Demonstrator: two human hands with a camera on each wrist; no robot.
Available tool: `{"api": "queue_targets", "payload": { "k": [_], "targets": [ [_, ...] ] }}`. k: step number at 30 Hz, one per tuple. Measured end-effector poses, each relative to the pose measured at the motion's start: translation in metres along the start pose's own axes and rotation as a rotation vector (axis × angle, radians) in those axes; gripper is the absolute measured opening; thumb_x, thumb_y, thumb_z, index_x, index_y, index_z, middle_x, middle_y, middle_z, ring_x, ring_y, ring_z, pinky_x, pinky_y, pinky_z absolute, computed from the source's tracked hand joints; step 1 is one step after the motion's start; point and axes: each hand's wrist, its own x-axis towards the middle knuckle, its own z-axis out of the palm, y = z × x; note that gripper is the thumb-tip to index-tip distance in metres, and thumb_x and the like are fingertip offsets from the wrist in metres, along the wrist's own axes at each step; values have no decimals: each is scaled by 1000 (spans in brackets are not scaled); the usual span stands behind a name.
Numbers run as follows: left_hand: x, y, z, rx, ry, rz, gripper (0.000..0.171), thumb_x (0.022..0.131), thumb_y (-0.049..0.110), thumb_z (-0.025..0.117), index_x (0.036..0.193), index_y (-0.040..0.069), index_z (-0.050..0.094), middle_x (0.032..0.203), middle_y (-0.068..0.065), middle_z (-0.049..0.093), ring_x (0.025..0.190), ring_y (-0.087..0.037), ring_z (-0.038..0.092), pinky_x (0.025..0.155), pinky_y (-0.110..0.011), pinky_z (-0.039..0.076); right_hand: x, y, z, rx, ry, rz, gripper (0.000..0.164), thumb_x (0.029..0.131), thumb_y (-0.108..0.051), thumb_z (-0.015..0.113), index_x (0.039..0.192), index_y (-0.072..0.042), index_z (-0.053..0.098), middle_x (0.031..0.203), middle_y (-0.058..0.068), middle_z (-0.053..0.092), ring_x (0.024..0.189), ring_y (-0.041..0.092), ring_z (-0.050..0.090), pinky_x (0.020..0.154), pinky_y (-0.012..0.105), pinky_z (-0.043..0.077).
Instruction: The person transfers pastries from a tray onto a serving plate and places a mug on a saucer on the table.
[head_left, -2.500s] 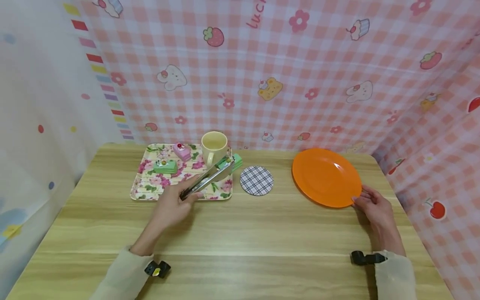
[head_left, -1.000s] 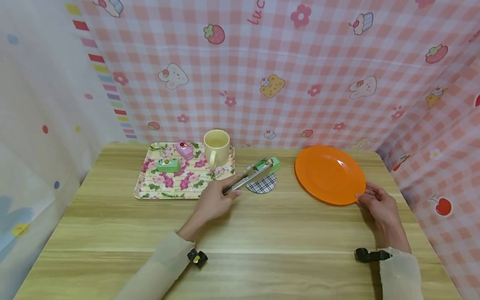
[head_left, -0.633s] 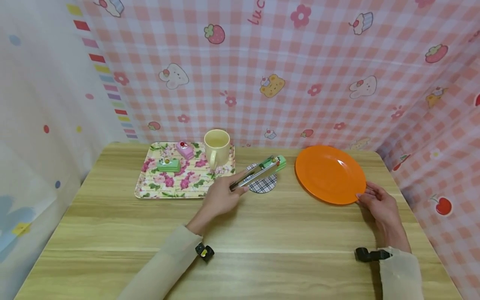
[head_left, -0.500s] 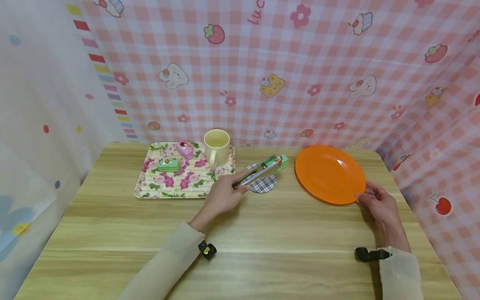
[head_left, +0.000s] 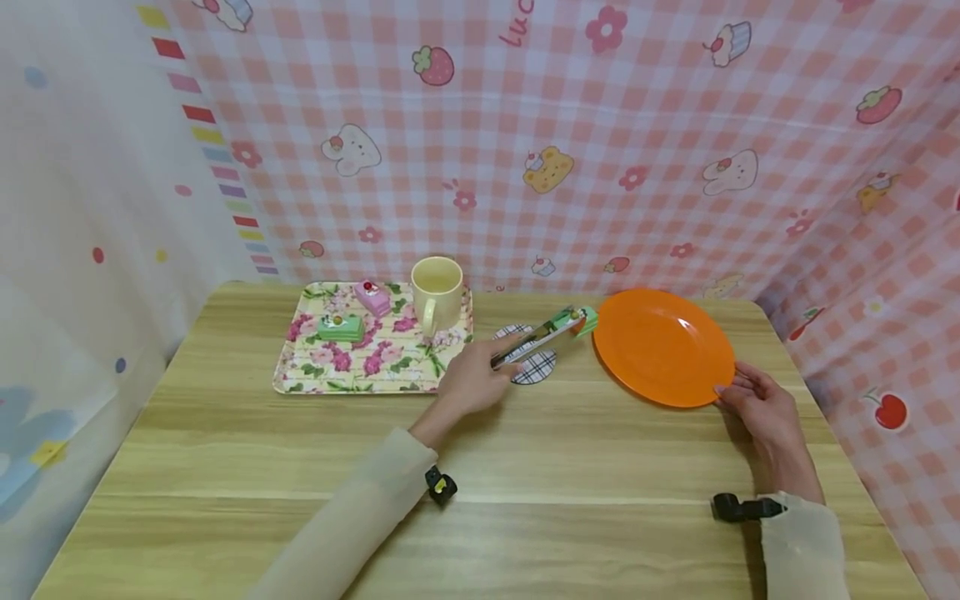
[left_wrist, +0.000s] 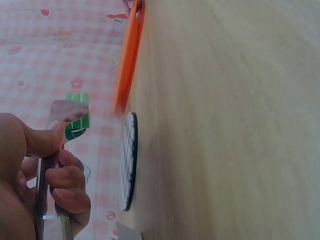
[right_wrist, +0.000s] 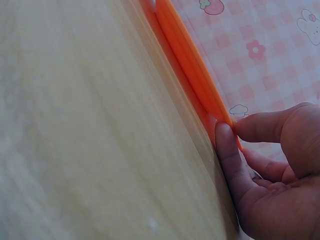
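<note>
My left hand [head_left: 474,379] grips a pair of metal tongs [head_left: 536,340], thumb on one side and curled fingers on the other in the left wrist view. Between the tongs' tips is a small green toy cake slice [left_wrist: 77,111], held up in the air. In the head view that slice overlaps the left edge of the orange plate [head_left: 663,350]. At the plate's right rim my right hand [head_left: 765,408] pinches the edge, the thumb [right_wrist: 257,127] above and fingers below, as the right wrist view shows. A round checked coaster [head_left: 536,368] lies under the tongs.
On the left, a floral tray [head_left: 300,379] bears another green cake slice [head_left: 341,329], a pink cake slice [head_left: 372,298] and a yellow mug [head_left: 437,293]. All stand on a wooden table [head_left: 585,500], with a checked cloth [head_left: 480,167] hanging behind it.
My left hand has carried the tongs and green cake slice rightward from beside the mug, past the coaster, to the plate's left edge. My right hand keeps its pinch on the plate rim.
</note>
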Motion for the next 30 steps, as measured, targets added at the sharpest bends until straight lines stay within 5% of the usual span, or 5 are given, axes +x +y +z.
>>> {"api": "queue_targets", "payload": {
  "k": [12, 23, 30],
  "targets": [
    [12, 15, 14, -7, -13, -27, 53, 97, 30, 70, 147, 38, 55, 124, -9, 72, 50, -11, 40, 41, -26, 33, 2, 1, -2, -20, -6, 1, 80, 95, -8, 71, 162, -5, 26, 105, -15, 58, 86, -4, 64, 74, 14, 57],
    [30, 35, 24, 90, 11, 46, 51, 97, 35, 67, 147, 36, 56, 134, -5, 70, 62, -18, 49, 51, -31, 38, 2, 0, -2, -20, -2, -3, 79, 95, -8, 71, 161, -5, 28, 106, -14, 57, 86, -3, 64, 75, 14, 57],
    [39, 48, 31, 81, -14, 17, 50, 98, 36, 67, 147, 37, 55, 101, -7, 75, 54, -13, 39, 47, -27, 33, 2, 1, -2, 6, 2, -10, 79, 94, -7, 73, 160, -4, 30, 103, -14, 59, 82, -2, 66, 73, 15, 58]
  ]
}}
